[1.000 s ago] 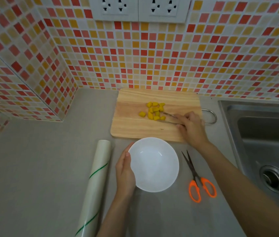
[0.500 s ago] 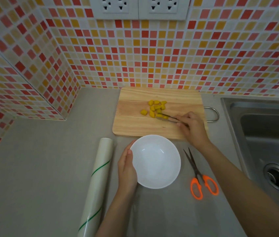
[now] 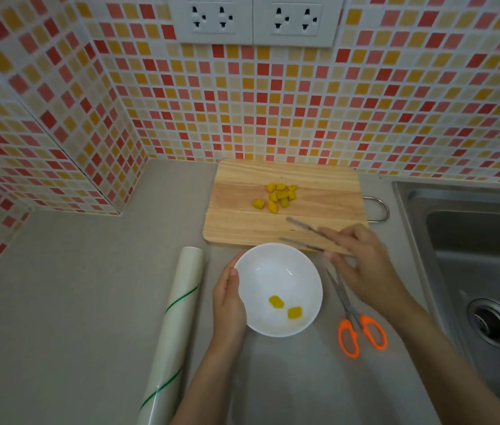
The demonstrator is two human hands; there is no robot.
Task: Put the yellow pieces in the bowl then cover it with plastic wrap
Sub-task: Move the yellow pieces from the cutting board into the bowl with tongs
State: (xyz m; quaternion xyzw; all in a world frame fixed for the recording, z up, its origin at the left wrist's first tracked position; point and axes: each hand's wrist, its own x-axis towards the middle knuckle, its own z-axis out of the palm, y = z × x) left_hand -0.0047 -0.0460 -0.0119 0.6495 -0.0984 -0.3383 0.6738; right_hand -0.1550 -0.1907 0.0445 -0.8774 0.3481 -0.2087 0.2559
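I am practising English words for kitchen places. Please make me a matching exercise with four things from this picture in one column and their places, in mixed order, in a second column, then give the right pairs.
Things
1. scissors
2. plastic wrap roll
3. tongs
4. pile of yellow pieces

Places
A. on the wooden cutting board
B. on the counter, left of the white bowl
C. gripped in the right hand
D. on the counter, right of the bowl, partly under the right hand

Pairs: 1-D, 2-B, 3-C, 4-A
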